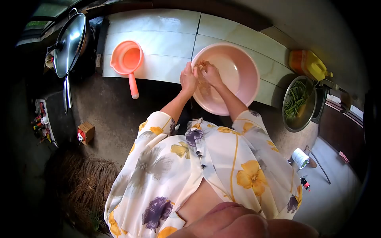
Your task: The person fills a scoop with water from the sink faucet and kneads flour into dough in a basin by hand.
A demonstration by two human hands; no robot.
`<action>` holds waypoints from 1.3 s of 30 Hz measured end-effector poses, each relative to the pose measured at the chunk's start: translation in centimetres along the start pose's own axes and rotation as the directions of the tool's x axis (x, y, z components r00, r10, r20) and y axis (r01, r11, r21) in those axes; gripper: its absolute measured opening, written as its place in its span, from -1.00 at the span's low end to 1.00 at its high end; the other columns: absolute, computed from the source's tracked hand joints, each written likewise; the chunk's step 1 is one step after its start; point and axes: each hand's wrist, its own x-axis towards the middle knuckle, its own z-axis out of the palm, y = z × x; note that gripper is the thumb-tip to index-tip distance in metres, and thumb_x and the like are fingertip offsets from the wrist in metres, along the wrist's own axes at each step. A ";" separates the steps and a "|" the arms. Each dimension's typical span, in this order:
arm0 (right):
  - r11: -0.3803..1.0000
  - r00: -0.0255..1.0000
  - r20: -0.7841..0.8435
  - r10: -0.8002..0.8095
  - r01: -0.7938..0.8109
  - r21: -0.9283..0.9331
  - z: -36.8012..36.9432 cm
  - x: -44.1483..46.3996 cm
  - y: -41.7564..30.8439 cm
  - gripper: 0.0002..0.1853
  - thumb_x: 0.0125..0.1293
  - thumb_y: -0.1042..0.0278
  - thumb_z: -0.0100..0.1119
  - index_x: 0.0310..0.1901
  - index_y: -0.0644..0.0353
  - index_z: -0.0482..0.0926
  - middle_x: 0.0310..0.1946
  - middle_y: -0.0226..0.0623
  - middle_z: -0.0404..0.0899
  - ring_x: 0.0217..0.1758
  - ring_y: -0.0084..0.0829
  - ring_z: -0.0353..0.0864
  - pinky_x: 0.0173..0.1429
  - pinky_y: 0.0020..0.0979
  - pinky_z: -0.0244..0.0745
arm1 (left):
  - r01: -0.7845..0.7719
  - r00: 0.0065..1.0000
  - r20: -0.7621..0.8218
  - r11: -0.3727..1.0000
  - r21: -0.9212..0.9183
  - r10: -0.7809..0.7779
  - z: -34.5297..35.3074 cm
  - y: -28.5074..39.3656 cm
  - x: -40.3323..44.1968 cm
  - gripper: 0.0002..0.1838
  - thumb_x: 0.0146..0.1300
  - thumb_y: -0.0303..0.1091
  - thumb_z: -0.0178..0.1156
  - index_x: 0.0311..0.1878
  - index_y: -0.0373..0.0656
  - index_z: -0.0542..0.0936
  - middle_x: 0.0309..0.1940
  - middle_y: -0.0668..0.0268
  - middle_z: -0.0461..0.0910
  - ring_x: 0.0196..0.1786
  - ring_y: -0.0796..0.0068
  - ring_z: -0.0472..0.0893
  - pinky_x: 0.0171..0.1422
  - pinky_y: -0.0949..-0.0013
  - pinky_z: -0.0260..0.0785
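A pink basin (249, 85) stands on the tiled counter in front of me, with what looks like a little water in its bottom. My left hand (189, 78) is closed at the basin's left rim, thumb toward the inside. Just inside that rim, my right hand (211, 74) is closed with its fingers bent down against small reddish-brown pieces (203, 64). Their kind is unclear, and the fingers partly cover them. The two hands almost touch. To the left of them, an orange dipper (127, 57) rests on the counter, its handle sticking out past the front edge.
A lidded wok (70, 45) sits far left. At right, a metal bowl (288, 122) holds green beans (295, 99), beside a yellow oil jug (315, 65). Below are a small cardboard box (86, 132), a brushwood heap (85, 182) and a white tub (300, 158).
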 end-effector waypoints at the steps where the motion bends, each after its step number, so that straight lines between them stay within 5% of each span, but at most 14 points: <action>1: 0.995 0.994 0.040 -0.101 0.101 -0.006 -1.5 -1.1 0.2 -0.76 0.30 0.28 0.16 -0.14 0.27 0.64 -0.26 -0.04 0.66 -0.09 0.04 0.65 0.13 0.02 0.48 | -0.006 1.000 -0.017 1.000 -0.009 0.006 0.0 -0.2 0.0 -0.77 0.43 -0.27 0.18 0.03 -0.19 0.59 -0.31 -0.11 0.68 -0.21 -0.24 0.67 -0.14 -0.09 0.48; 6: 0.947 0.944 0.193 -0.269 0.296 -0.128 -4.3 -6.5 -0.9 -0.72 0.30 0.35 0.16 -0.02 0.31 0.54 -0.12 0.08 0.62 0.03 0.13 0.64 0.07 0.06 0.56 | 0.047 0.998 -0.025 0.996 -0.075 -0.049 -0.4 0.1 -0.2 -0.77 0.43 -0.22 0.19 -0.01 -0.16 0.57 -0.30 -0.10 0.68 -0.18 -0.28 0.65 -0.12 -0.14 0.46; 11: 0.954 0.939 0.321 0.123 -0.023 -0.300 -0.5 -7.6 -2.5 -0.64 0.38 0.30 0.09 0.13 0.26 0.36 -0.18 0.26 0.62 -0.10 0.24 0.67 -0.01 0.14 0.57 | 0.074 0.997 -0.032 0.994 -0.075 -0.077 0.5 -0.1 0.0 -0.76 0.43 -0.25 0.20 -0.01 -0.21 0.60 -0.34 -0.11 0.68 -0.24 -0.21 0.68 -0.15 -0.05 0.49; 17: 0.960 0.908 0.320 0.269 -0.229 -0.159 1.5 -4.0 -2.4 -0.62 0.36 0.34 0.11 0.13 0.30 0.35 -0.35 0.19 0.69 -0.19 0.26 0.71 -0.06 0.12 0.59 | 0.042 0.999 -0.018 0.996 -0.083 -0.044 0.2 0.2 0.0 -0.77 0.43 -0.27 0.19 0.01 -0.21 0.59 -0.32 -0.10 0.68 -0.23 -0.22 0.68 -0.15 -0.05 0.49; 24: 0.922 0.922 0.279 0.267 -0.161 -0.353 1.4 -2.4 -3.5 -0.58 0.36 0.30 0.12 0.17 0.28 0.35 -0.23 0.25 0.69 -0.10 0.24 0.71 -0.01 0.06 0.60 | 0.026 0.999 -0.026 0.997 -0.067 -0.027 -0.4 0.7 0.2 -0.77 0.43 -0.25 0.18 0.01 -0.18 0.58 -0.31 -0.11 0.68 -0.17 -0.25 0.67 -0.11 -0.10 0.49; 27: 0.948 0.900 0.305 0.311 -0.271 -0.166 1.0 -2.1 0.3 -0.52 0.38 0.23 0.19 0.25 0.25 0.38 -0.13 0.21 0.70 -0.03 0.09 0.74 0.03 -0.03 0.62 | 0.033 0.999 -0.029 0.999 0.002 -0.032 0.1 -0.4 0.5 -0.76 0.43 -0.22 0.18 0.01 -0.16 0.59 -0.29 -0.12 0.69 -0.16 -0.26 0.66 -0.10 -0.12 0.48; 29: 0.962 0.938 0.333 0.099 -0.176 0.207 -0.9 -3.4 3.9 -0.44 0.35 0.15 0.29 0.29 0.22 0.43 -0.08 0.09 0.71 -0.01 -0.07 0.76 0.05 -0.14 0.63 | 0.040 0.999 -0.032 0.999 -0.021 -0.041 -0.5 -0.2 0.2 -0.75 0.43 -0.21 0.18 0.01 -0.16 0.59 -0.29 -0.12 0.68 -0.17 -0.27 0.66 -0.10 -0.12 0.48; 31: 0.908 0.929 0.314 0.194 -0.291 0.301 -2.9 -3.6 2.8 -0.41 0.31 0.11 0.36 0.27 0.26 0.48 -0.08 0.00 0.73 -0.05 -0.15 0.75 0.05 -0.23 0.62 | 0.041 0.999 -0.017 0.998 -0.044 -0.041 -0.5 -0.4 0.0 -0.75 0.43 -0.20 0.19 0.00 -0.16 0.59 -0.29 -0.12 0.68 -0.17 -0.28 0.66 -0.11 -0.12 0.48; 33: 0.965 0.960 0.213 0.182 -0.216 0.151 -1.7 -2.4 2.3 -0.37 0.24 0.10 0.42 0.25 0.27 0.50 -0.05 0.04 0.71 -0.04 -0.08 0.75 0.07 -0.22 0.62 | 0.041 0.999 -0.016 0.998 -0.044 -0.042 -0.1 -0.6 0.3 -0.75 0.42 -0.19 0.19 -0.01 -0.16 0.59 -0.30 -0.13 0.68 -0.18 -0.29 0.65 -0.12 -0.12 0.48; 35: 0.985 0.947 0.317 0.047 -0.097 0.143 0.7 -2.3 1.3 -0.32 0.11 0.09 0.51 0.21 0.28 0.53 -0.04 0.07 0.70 -0.04 -0.05 0.74 0.07 -0.20 0.62 | 0.037 0.999 -0.022 0.999 -0.022 -0.038 0.0 -0.1 0.5 -0.77 0.43 -0.20 0.18 -0.05 -0.17 0.56 -0.30 -0.11 0.68 -0.18 -0.29 0.65 -0.11 -0.15 0.47; 37: 0.981 0.991 0.081 0.109 -0.094 -0.171 1.1 -4.1 -1.4 -0.34 0.05 0.12 0.53 0.17 0.27 0.58 -0.05 0.10 0.69 -0.04 -0.04 0.74 0.06 -0.20 0.63 | 0.041 0.999 -0.009 0.999 0.000 -0.041 0.2 -0.4 -0.3 -0.78 0.44 -0.20 0.16 -0.08 -0.18 0.53 -0.30 -0.10 0.67 -0.18 -0.29 0.64 -0.10 -0.18 0.46; 39: 0.990 0.991 0.114 0.066 -0.051 -0.132 0.1 -4.0 0.0 -0.35 0.07 0.17 0.51 0.20 0.24 0.58 -0.13 0.06 0.70 -0.08 -0.09 0.75 0.04 -0.23 0.64 | -0.003 1.000 -0.021 1.000 -0.024 0.002 0.2 -0.5 0.3 -0.77 0.44 -0.19 0.17 -0.10 -0.18 0.53 -0.31 -0.10 0.67 -0.18 -0.29 0.64 -0.11 -0.18 0.46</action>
